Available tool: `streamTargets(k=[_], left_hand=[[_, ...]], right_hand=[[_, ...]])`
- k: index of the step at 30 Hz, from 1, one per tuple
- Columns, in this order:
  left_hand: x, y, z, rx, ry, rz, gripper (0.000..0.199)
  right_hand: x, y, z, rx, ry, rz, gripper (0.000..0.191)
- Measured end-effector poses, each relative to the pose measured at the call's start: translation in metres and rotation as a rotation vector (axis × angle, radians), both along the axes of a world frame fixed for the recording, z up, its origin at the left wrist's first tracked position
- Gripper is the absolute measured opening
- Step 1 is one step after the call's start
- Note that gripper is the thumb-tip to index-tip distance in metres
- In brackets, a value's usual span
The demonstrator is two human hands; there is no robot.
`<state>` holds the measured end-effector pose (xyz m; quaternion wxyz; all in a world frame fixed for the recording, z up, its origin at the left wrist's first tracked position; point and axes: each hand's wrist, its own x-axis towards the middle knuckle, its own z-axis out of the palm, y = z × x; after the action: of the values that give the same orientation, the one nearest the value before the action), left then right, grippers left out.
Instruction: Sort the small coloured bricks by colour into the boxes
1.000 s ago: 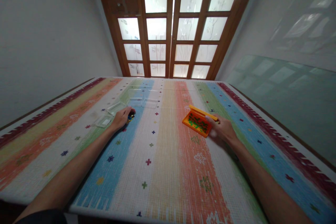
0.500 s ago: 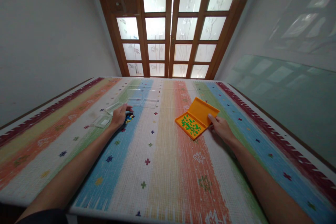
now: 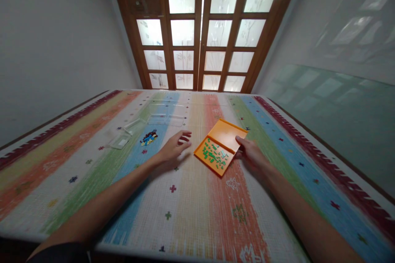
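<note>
An orange hinged plastic case (image 3: 226, 129) lies opened out over the table, its lid folded back on the far side. Small green pieces (image 3: 214, 154) are scattered in its near half. My right hand (image 3: 251, 154) grips the case's right edge by the lid, thumb on top. Just left of the case, my left hand (image 3: 175, 146) hovers with fingers apart and nothing in them. Beyond that hand, a small pile of blue, yellow and dark pieces (image 3: 149, 137) sits on the blue stripe.
Clear plastic containers, one with its lid up (image 3: 120, 140) and another (image 3: 166, 119), stand at the far left of the pile. A striped, patterned cloth (image 3: 191, 197) covers the table. Wooden glazed doors (image 3: 199, 28) rise behind it.
My left hand has moved right from the pile towards the case, uncovering the pile. My right hand has drawn the orange case left and nearer, its lid now lying flatter.
</note>
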<state>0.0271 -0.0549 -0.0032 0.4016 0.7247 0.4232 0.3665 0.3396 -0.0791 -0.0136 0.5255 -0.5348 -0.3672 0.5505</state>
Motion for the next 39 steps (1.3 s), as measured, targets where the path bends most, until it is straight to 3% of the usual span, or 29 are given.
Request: streamTargets(k=[4,7,15,20,29,39], left_hand=[[0.022,-0.003,-0.005,-0.225,-0.131,-0.163,0.055],[0.026,-0.003,-0.004,-0.327,-0.201,-0.261,0.053],[0.014,-0.004,0.003,-0.436,-0.26,-0.234,0.061],[-0.008,-0.011,0.013,-0.4,-0.251,-0.063,0.067],[-0.081,-0.011,0.028,-0.154,-0.307,0.315,0.08],[-0.152,-0.015,0.037,0.048,-0.154,0.719,0.062]], right_hand=[[-0.015,-0.006,0.002,-0.038,0.109,0.065,0.012],[-0.025,-0.01,0.007,-0.067,0.194,0.077,0.017],[-0.03,-0.013,0.01,-0.089,0.212,0.154,0.022],[-0.021,-0.005,-0.002,-0.093,0.141,0.27,0.037],[-0.021,-0.007,-0.009,0.004,0.032,0.216,0.031],[-0.018,-0.012,-0.009,0.067,-0.045,0.258,0.036]])
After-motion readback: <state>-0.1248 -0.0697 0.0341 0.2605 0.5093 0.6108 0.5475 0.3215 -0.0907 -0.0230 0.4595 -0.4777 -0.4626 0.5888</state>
